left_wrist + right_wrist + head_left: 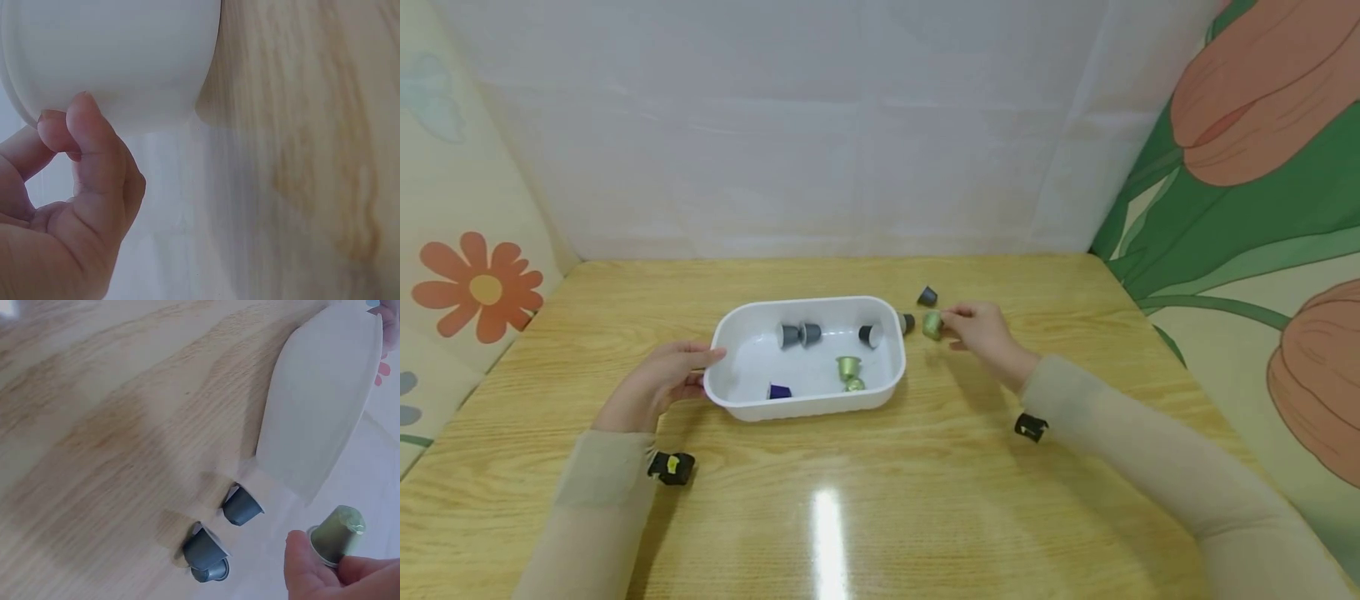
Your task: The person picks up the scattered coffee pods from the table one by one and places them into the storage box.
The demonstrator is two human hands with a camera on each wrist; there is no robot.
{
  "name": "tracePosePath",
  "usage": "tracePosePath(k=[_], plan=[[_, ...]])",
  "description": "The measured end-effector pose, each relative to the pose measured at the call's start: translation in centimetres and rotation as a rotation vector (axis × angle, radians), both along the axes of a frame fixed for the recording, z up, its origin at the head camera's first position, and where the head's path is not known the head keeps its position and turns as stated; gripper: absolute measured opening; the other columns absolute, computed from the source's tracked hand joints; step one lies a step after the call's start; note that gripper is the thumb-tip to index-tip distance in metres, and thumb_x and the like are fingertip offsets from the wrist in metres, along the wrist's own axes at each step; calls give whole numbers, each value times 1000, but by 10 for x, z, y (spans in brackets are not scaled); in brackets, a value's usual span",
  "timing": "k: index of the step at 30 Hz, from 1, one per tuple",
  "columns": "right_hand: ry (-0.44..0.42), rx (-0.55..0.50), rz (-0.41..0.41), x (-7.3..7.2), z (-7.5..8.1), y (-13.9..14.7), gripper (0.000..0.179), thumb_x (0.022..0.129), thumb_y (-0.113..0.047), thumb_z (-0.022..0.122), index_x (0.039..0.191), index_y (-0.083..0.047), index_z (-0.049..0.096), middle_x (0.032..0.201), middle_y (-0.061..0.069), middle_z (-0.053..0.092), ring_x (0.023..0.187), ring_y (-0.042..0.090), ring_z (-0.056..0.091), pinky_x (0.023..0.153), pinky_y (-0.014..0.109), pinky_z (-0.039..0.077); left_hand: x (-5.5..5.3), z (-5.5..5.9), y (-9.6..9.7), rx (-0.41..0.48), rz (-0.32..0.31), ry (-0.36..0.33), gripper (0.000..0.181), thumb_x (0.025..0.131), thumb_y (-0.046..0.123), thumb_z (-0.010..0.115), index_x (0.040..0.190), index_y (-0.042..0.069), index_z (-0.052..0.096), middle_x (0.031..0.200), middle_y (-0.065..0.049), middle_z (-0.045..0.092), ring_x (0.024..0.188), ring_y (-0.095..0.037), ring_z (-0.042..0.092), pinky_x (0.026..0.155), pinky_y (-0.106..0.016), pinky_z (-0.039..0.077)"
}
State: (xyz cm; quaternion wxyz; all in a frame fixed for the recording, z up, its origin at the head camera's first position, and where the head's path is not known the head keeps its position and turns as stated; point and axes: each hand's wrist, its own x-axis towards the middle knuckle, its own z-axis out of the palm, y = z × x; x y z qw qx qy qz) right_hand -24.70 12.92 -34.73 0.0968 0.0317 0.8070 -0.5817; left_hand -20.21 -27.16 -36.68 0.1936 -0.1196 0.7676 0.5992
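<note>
My right hand (988, 337) pinches a green coffee capsule (932, 326) just off the right end of a white plastic tray (805, 408). In the right wrist view that capsule (338, 534) is held at its rim between thumb and fingertips, above the table. At the tray's left end, my left hand (666, 379) grips the rim, thumb on top and fingers against the outer wall. Inside the tray lie grey capsules (799, 335), a black capsule (870, 335), green capsules (849, 367) and a dark purple capsule (779, 391).
Dark capsules lie on the wooden table (925, 500) beyond the tray's right end, one (927, 296) farther back and another (908, 323) close to the tray wall. The right wrist view shows three dark capsules (242, 505). A white cloth (850, 167) hangs behind the table.
</note>
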Motion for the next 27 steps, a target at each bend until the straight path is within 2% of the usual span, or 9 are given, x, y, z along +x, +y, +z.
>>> tracePosePath(k=[8,10,15,18,23,27], plan=[[25,-18,35,2,12,-11,26,101,-10,53,117,8,62,108,19,65,91,23,63,87,40,54,0,0,0,-8,1,5,46,102,19,51,130,-16,40,81,2,61,68,-8,60,64,-24,55],[23,-25,40,2,15,-15,26,101,-10,53,118,8,62,109,20,65,92,25,64,85,38,55,1,0,0,-6,-1,6,46,102,19,51,129,-16,41,81,2,61,68,-9,60,64,-25,56],[4,-34,45,1,18,-23,27,101,-8,53,120,8,61,118,23,63,106,34,62,84,37,55,1,0,1,-12,4,4,46,102,19,52,130,-16,40,81,2,61,68,-9,60,64,-24,55],[-10,-36,49,1,19,-29,27,100,-8,53,121,7,61,121,22,62,110,34,61,83,37,56,0,0,1,-14,6,2,46,102,19,52,130,-16,41,80,2,62,68,-9,60,64,-24,55],[-15,-38,58,0,20,-41,24,100,-8,54,118,6,63,118,21,64,110,34,62,87,41,54,0,1,1,-14,9,-1,46,102,19,52,130,-16,40,79,2,61,67,-9,60,63,-24,55],[-15,-38,57,1,19,-52,22,99,-7,56,115,5,65,112,21,66,101,32,65,85,40,55,0,0,1,-10,8,-1,45,102,18,52,130,-16,40,79,2,61,68,-9,60,64,-25,55]])
